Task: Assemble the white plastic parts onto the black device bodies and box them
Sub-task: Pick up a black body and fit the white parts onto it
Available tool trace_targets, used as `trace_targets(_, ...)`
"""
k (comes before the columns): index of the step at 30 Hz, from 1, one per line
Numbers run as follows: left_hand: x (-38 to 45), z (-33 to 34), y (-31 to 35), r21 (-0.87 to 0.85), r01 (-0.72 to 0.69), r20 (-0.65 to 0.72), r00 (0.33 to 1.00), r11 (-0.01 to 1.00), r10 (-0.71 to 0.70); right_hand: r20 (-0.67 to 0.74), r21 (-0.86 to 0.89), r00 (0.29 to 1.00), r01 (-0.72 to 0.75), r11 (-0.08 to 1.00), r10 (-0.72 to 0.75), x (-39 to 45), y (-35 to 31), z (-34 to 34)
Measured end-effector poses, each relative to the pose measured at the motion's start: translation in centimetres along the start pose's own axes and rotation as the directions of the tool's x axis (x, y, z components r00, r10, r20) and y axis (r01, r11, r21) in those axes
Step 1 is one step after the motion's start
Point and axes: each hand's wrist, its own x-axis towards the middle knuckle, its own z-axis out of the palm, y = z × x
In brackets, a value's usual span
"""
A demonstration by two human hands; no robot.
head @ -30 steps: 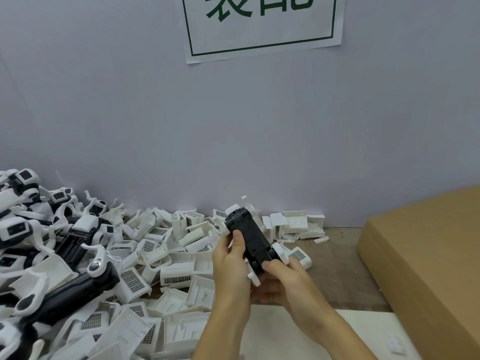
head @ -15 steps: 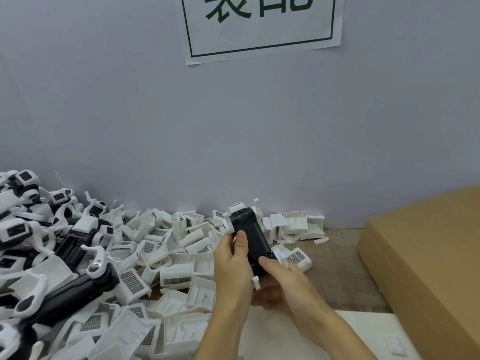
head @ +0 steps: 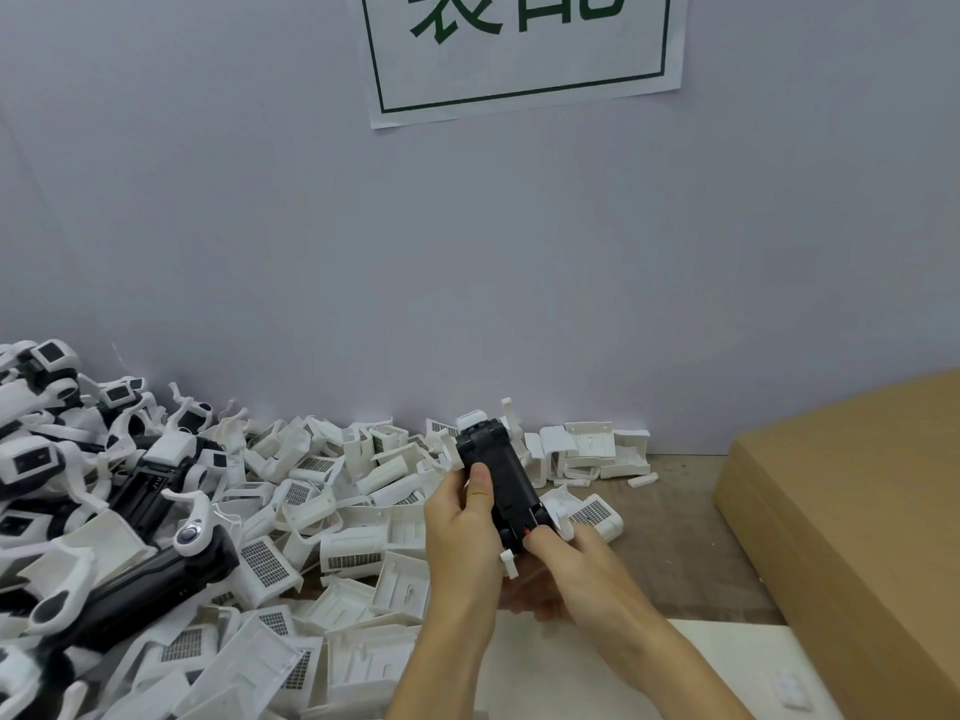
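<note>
A black device body (head: 500,472) is held upright and tilted above the table, its top end pointing toward the wall. White plastic pieces (head: 474,419) show at its top and a small white tab at its lower end. My left hand (head: 460,532) grips its left side, thumb lying along the black face. My right hand (head: 569,569) holds its lower end from the right, thumb pressed at the bottom edge. Loose white plastic parts (head: 358,543) lie heaped on the table to the left and behind.
Several black-and-white assembled devices (head: 130,569) are piled at the far left. A closed cardboard box (head: 852,517) sits at the right. A white sheet (head: 566,667) lies under my forearms on the wooden table (head: 675,543). A wall with a paper sign (head: 524,49) stands close behind.
The black body has turned slightly more upright and shifted a little right in my hands. My right thumb has slid up to its lower end.
</note>
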Motion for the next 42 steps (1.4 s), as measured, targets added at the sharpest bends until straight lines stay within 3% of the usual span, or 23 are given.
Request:
trace_targets(5,-0.2,0.0,0.2,0.017,-0.009,0.015,1.000,1.000,0.009,-0.032,-0.055,0.999,-0.020,0.998,0.018,0.3,0.2,0.0)
trace_targets(11,0.0,0.1,0.0,-0.031,0.010,0.019,1.000,0.999,-0.010,-0.063,0.018,0.998,-0.026,0.999,0.027,0.3,0.1,0.0)
trace_targets(19,-0.1,-0.1,0.3,-0.018,0.044,0.022,0.999,0.999,-0.043,0.010,0.044,0.999,-0.042,0.998,0.042,-0.1,-0.1,-0.1)
trace_targets(34,0.0,-0.2,-0.3,0.008,0.003,0.030,1.000,1.000,-0.003,-0.015,-0.045,1.000,-0.023,0.999,0.022,-0.1,-0.1,-0.1)
trace_targets(38,0.4,-0.3,-0.3,-0.140,0.082,0.061,0.995,0.987,-0.074,-0.019,0.004,1.000,-0.005,1.000,0.005,-0.1,-0.2,-0.1)
trace_targets(42,0.9,-0.3,-0.4,-0.405,0.202,0.067,0.979,0.891,-0.192,-0.026,0.095,0.998,0.062,0.994,-0.060,0.1,0.0,-0.3)
